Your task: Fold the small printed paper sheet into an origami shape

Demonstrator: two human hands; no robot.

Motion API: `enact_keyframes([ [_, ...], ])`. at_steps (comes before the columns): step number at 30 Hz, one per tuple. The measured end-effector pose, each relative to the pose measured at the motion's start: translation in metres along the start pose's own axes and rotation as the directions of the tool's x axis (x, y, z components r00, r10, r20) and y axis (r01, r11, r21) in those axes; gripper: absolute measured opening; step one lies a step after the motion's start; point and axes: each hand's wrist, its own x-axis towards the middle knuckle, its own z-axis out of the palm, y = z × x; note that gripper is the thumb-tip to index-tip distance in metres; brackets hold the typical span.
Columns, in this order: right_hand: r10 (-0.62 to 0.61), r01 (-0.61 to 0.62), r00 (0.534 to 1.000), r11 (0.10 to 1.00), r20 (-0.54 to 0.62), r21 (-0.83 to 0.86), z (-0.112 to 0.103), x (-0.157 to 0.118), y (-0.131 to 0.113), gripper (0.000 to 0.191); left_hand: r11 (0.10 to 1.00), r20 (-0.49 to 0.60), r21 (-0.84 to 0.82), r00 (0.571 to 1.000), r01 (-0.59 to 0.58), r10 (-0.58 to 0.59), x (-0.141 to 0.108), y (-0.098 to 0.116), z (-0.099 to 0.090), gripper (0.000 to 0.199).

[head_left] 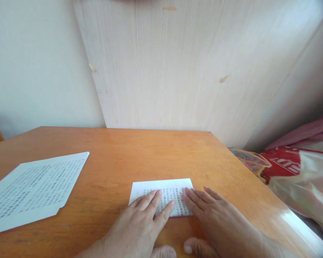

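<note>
A small sheet of white paper [161,184] printed with rows of dark characters lies flat on the wooden table, apparently folded. My left hand [140,224] rests palm down over its near left part, fingers stretched out and slightly spread. On the paper's right edge, the fingertips of my right hand [218,218] press down, its fingers also extended. Both thumbs point inward near the bottom of the view, off the paper. Part of the sheet is hidden beneath my hands.
To the left lies a stack of larger printed sheets [40,190]. The brown table [110,150] meets a pale wood-grain panel [156,71] at the back. Beyond its right edge are a red bag [282,161] and a whitish plastic wrap [307,186].
</note>
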Motion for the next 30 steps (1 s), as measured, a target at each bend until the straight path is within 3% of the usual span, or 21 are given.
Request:
enact_keyframes([
  [10, 0.014, -0.003, 0.975, 0.999, 0.224, -0.049, 0.006, 0.002, 0.000, 0.101, 0.998, 0.052, -0.047, 0.998, 0.029, -0.027, -0.006, 0.009, -0.018, 0.086],
  [15, 0.066, -0.064, 0.980, 0.998, 0.188, -0.014, 0.019, -0.008, -0.001, 0.109, 0.999, -0.028, -0.023, 0.999, 0.028, -0.028, -0.010, 0.014, -0.020, 0.082],
  [20, 0.071, -0.075, 0.986, 0.997, 0.148, 0.022, 0.027, -0.019, -0.001, 0.105, 0.999, 0.002, -0.026, 1.000, 0.029, -0.029, -0.011, 0.013, -0.021, 0.082],
  [30, 0.117, -0.138, 0.972, 0.986, 0.204, 0.092, 0.024, -0.020, -0.004, 0.104, 0.998, 0.033, -0.054, 0.999, 0.013, -0.011, -0.011, 0.011, -0.018, 0.088],
])
